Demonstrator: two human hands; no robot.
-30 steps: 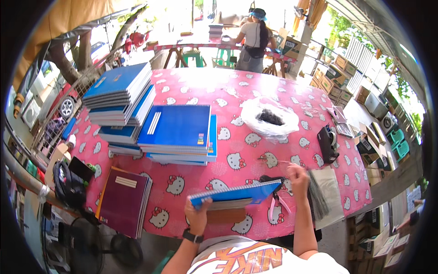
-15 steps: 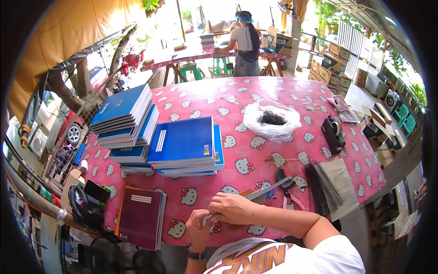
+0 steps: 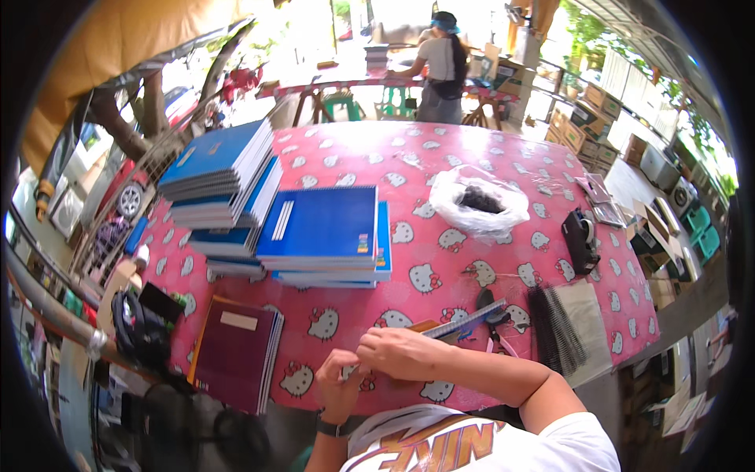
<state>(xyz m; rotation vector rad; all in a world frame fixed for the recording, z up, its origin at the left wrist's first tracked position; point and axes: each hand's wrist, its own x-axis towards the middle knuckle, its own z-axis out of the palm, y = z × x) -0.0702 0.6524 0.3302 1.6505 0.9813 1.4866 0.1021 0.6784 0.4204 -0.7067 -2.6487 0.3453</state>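
Close to the table's near edge, my two hands meet at one end of a spiral notebook [image 3: 464,318], whose coiled spine points away to the right. My right hand [image 3: 399,352] has its fingers curled round the spine's near end and hides much of the notebook. Beside it, my left hand [image 3: 338,384] is closed in a pinch; whatever is between its fingertips is too small to make out. Pink-handled cutting pliers [image 3: 499,337] lie just past the notebook. Right of them, black plastic coils [image 3: 557,330] rest on a clear plastic sheet [image 3: 591,322].
Maroon notebooks [image 3: 236,346] lie at the near left. Behind them stand stacks of blue notebooks [image 3: 318,224] [image 3: 216,157]. A white plastic bag [image 3: 448,208] holds black scraps. A black tape dispenser [image 3: 580,244] stands at the right. Another person [image 3: 442,71] works at a far table.
The view has shifted slightly, so the table things sit a little differently. My hands stay at the notebook's end, the left fingers now slightly farther from the right hand.
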